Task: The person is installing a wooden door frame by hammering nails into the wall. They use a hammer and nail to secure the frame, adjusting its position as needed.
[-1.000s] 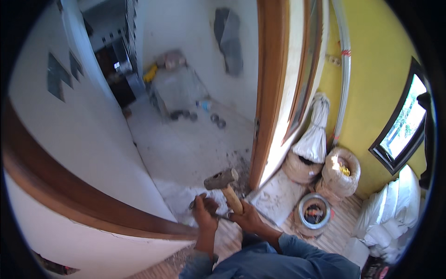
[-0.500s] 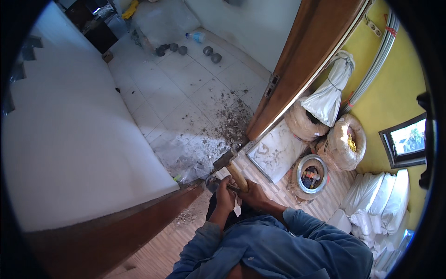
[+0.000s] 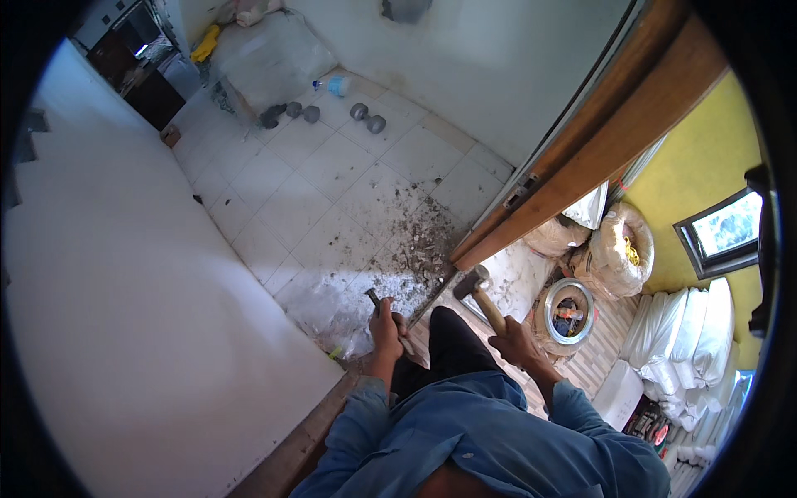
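My right hand (image 3: pixel 516 342) is wrapped round the pale wooden handle of a hammer (image 3: pixel 490 312), whose dark, blocky head points up and away to the left. In my left hand (image 3: pixel 385 334) is a chisel (image 3: pixel 372 296), its dark end sticking out above the fingers. The two hands are apart, with my dark-trousered knee between them. Beyond the tools, broken rubble (image 3: pixel 423 241) and dust are scattered over the white tiled floor by the foot of the wooden door frame (image 3: pixel 573 158).
A white wall (image 3: pixel 141 274) rises on the left. Crumpled clear plastic (image 3: pixel 328 319) lies at its foot. Dumbbells (image 3: pixel 367 118) and a water bottle (image 3: pixel 337 85) are farther off. On the right are wrapped coils (image 3: pixel 618 249), a round metal-rimmed container (image 3: pixel 588 319) and white bundles (image 3: pixel 689 332).
My hands were close together and have separated. The hammer has moved right with my right hand, while the chisel now shows upright in my left. My view has shifted and a knee has come forward.
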A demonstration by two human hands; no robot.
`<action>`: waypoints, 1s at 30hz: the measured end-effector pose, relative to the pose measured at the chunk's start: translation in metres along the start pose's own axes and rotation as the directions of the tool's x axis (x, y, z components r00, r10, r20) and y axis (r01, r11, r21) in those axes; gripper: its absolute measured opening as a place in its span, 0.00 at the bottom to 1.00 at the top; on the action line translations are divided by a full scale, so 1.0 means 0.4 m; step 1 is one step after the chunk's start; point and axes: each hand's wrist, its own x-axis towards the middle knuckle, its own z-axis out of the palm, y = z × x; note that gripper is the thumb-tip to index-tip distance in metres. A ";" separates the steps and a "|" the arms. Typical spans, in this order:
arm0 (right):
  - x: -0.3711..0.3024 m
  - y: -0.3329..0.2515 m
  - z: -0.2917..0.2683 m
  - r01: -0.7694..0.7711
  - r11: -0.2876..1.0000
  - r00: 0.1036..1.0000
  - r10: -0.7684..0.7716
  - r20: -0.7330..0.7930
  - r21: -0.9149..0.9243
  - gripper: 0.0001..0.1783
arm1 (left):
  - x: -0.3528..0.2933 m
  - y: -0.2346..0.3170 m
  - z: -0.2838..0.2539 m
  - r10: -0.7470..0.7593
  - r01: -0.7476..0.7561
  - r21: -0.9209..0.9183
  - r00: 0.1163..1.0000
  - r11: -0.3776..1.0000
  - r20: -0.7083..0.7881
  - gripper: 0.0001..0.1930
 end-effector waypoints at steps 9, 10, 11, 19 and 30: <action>0.177 0.217 0.240 -0.369 0.855 0.926 0.373 0.062 0.364 0.19 | 0.400 0.184 0.096 -0.157 0.112 0.363 0.983 0.925 0.096 0.14; 0.202 0.231 0.286 -0.446 0.791 0.888 0.449 0.096 0.420 0.18 | 0.449 0.190 0.112 -0.180 0.109 0.429 0.975 0.896 0.128 0.13; 0.222 0.244 0.328 -0.474 0.768 0.874 0.469 0.126 0.430 0.18 | 0.502 0.193 0.130 -0.199 0.117 0.486 0.972 0.866 0.120 0.12; 0.295 0.208 0.554 -0.719 0.667 0.695 0.685 0.220 0.193 0.31 | 0.941 0.147 0.158 -0.170 -0.068 0.831 0.967 0.552 0.191 0.12; 0.251 0.312 1.124 -0.536 0.805 0.828 0.560 -0.028 0.256 0.20 | 1.633 -0.227 0.138 -0.194 -0.373 0.927 0.912 -0.031 0.361 0.19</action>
